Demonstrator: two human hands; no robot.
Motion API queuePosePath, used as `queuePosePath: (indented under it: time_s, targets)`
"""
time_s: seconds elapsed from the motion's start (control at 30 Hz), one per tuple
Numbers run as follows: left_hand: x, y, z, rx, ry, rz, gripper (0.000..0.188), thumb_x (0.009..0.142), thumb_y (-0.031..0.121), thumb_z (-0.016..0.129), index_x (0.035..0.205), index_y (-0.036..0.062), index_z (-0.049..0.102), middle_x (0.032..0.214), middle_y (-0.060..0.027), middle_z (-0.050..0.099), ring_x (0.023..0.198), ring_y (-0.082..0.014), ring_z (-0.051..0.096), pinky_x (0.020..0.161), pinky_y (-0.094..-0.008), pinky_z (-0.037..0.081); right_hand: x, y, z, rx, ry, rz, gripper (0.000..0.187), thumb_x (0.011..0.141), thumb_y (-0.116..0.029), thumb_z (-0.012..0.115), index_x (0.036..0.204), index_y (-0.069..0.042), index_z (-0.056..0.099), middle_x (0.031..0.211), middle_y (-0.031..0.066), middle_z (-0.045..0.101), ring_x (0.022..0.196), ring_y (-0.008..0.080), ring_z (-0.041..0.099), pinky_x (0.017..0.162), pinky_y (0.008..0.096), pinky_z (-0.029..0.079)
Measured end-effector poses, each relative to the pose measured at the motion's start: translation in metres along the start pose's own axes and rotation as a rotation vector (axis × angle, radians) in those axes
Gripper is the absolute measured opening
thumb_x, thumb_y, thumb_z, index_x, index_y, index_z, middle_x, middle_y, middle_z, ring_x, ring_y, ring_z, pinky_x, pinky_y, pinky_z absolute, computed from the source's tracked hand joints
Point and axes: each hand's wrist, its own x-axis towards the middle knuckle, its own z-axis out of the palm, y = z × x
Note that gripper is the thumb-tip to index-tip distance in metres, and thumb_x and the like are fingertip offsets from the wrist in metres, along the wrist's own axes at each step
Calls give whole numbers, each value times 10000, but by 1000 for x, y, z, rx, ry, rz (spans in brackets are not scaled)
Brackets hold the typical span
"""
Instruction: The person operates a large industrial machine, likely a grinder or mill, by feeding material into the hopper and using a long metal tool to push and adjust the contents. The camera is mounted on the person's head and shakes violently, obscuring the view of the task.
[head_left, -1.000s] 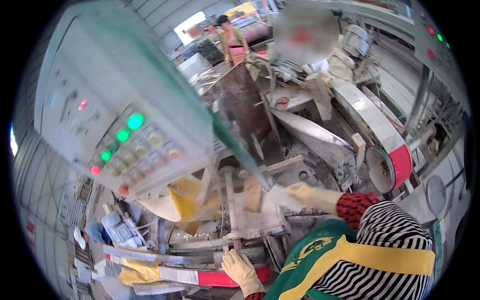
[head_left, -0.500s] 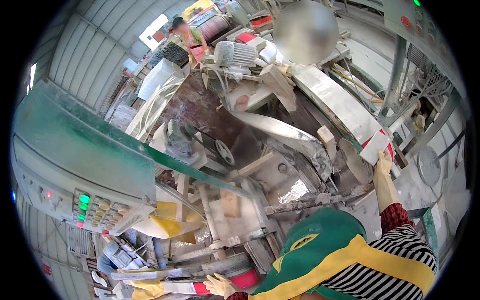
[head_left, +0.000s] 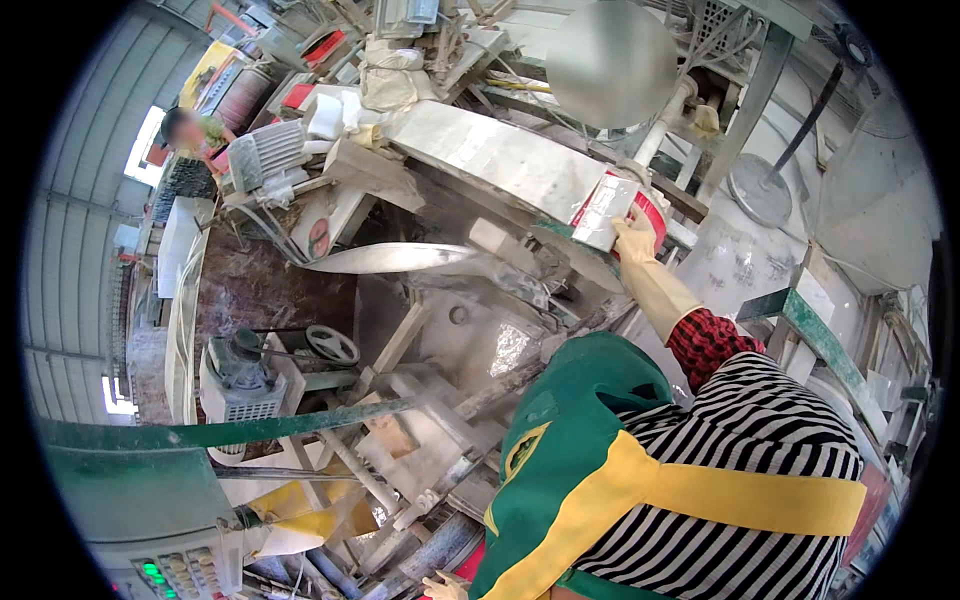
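Observation:
My right hand [head_left: 635,237], in a cream rubber glove, grips the near edge of a small whitish tile [head_left: 604,212]. This tile rests at the near end of a long pale bench [head_left: 500,150]. Something red and rounded [head_left: 651,217] shows just behind my fingers. At the lower edge, my left hand [head_left: 444,587] is only partly in view, gloved alike, its visible fingers apart and nothing seen in them. A strip of red [head_left: 469,563] lies close beside it.
A green metal arm [head_left: 250,428] crosses at left above a control box [head_left: 185,565] with lit green lights. A motor with a handwheel [head_left: 332,346] stands in the machine. Wooden bars [head_left: 400,335] and a curved pale blade-like piece [head_left: 400,258] lie nearby. Another person [head_left: 205,135] is far left.
The view has swung right, so the bench and my right hand sit further left in it. My right hand keeps its grip on the tile. My left hand has mostly slipped below the lower edge.

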Motion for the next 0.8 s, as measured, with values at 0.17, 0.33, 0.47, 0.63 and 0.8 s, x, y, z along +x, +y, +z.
queuePosePath:
  time_s: [0.17,0.33,0.47,0.63,0.8]
  targets:
    - [3,10,-1,-13,-60,-26,618,920,560,678,1372,143,612,1200,-197,643,999,-415,645,802,-542,539,-17,-21,13,142,41,-69,502,929,-36,596,1428,-30,544,1085,93,734,911,167,688,747,309,536]
    - [2,22,-10,-29,-80,-47,590,895,529,705,1333,142,626,1180,-211,629,990,-429,629,805,-557,529,3,-25,-2,-262,-86,-161,565,969,-157,607,1498,-42,444,886,127,739,754,197,719,653,323,560]
    - [-1,23,-8,-43,-104,-69,568,874,504,727,1301,140,637,1163,-223,617,982,-440,617,808,-569,521,-25,-68,-2,-425,-138,6,637,987,-236,606,1535,-79,324,612,109,655,412,206,604,381,374,473]
    - [3,18,-24,-105,-488,-314,680,907,571,672,1379,101,539,1429,-309,477,1228,-484,544,1004,-583,468,5,-12,-9,-408,-35,140,454,932,-253,648,1301,-59,468,784,166,666,530,246,646,445,398,530]
    - [9,25,-42,48,-632,-411,706,913,618,659,1398,135,486,1453,-317,425,1260,-480,517,1020,-553,482,0,-35,-13,-774,-169,159,615,980,-359,628,1501,-94,437,838,209,695,610,335,675,523,450,556]
